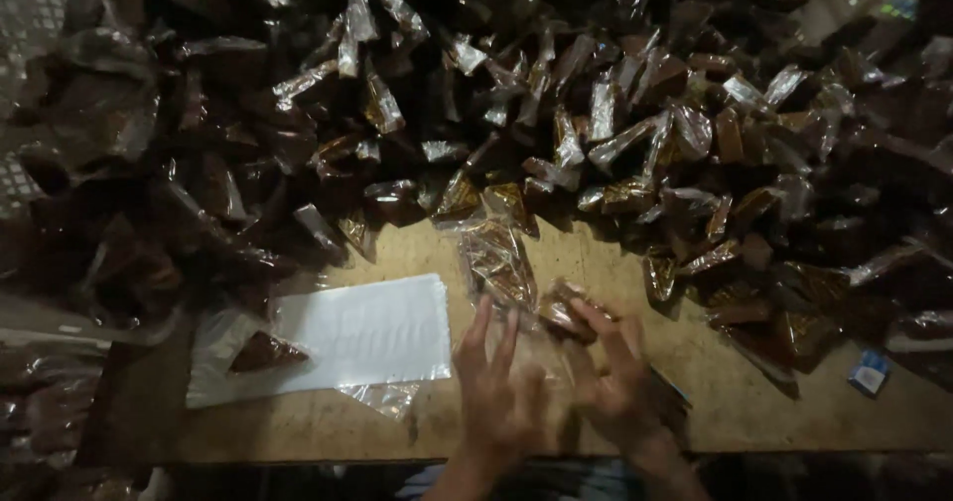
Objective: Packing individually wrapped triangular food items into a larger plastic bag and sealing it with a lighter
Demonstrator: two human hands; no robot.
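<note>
Packet: the small brown packet (pixel 564 312) sits low on the wooden table (pixel 754 402), pinched in your right hand (pixel 617 372).
Left hand (pixel 496 387): fingers spread, beside it, gripping nothing.
Around: white sheet (pixel 367 332) left; heap of packets (pixel 596 134) behind.

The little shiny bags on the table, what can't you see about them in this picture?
- What fills the pile of packets, head view: too dark, glare on the wrap.
- The packet in the right hand: fingers cover part of it.
- The left hand: whether it touches the clear bag, blurred.
- The blue box: too small.
- Both arms: cut off by the bottom edge.
</note>
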